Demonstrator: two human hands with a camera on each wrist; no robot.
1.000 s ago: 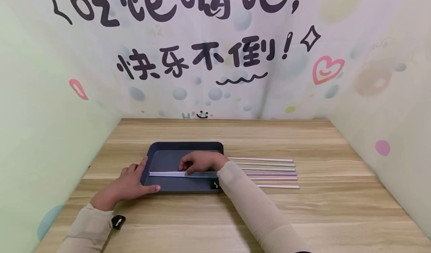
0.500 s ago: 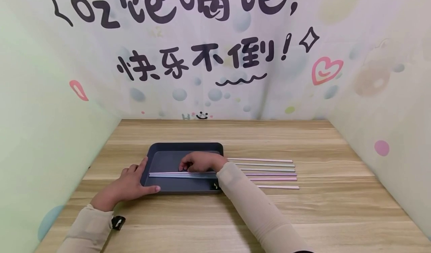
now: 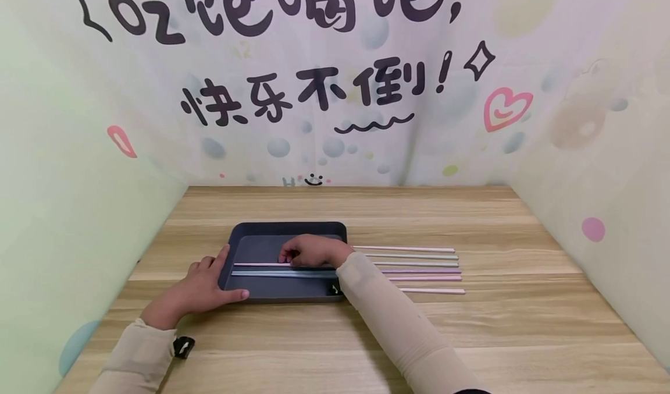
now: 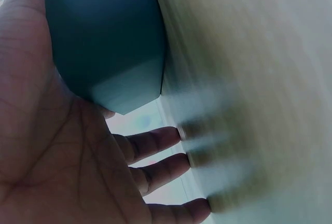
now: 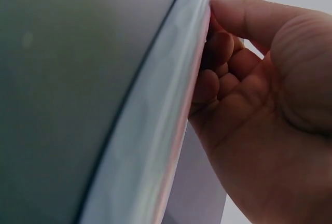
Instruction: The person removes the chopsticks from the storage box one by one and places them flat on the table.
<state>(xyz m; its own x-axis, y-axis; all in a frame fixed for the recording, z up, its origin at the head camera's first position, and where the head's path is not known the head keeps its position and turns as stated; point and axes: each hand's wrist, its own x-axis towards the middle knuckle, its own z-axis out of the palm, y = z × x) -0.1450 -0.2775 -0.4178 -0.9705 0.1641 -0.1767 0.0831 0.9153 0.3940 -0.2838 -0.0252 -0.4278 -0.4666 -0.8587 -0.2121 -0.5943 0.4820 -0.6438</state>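
Observation:
Inside the dark tray [image 3: 282,230], a pink chopstick [image 3: 256,264] lies lengthwise, and my right hand [image 3: 314,251] pinches it near its middle. In the right wrist view, thumb [image 5: 233,14] and curled fingers meet at its pink edge. A little nearer to me, blue chopsticks [image 3: 262,273] lie side by side in the tray, partly hidden by my right sleeve. My left hand [image 3: 201,283] rests at the tray's left end, fingers spread, with the thumb along the near rim. In the left wrist view the tray's corner [image 4: 109,53] sits against the palm, fingertips on the table.
To the right of the tray, several pastel chopsticks [image 3: 419,271] lie in spaced rows on the wooden table [image 3: 335,347], their left ends hidden behind my right arm. A printed cloth [image 3: 335,149] hangs behind the table, with pale walls at both sides.
The pink chopstick has shifted away from the blue ones, toward the far side of the tray, with my right hand. The left hand keeps its place.

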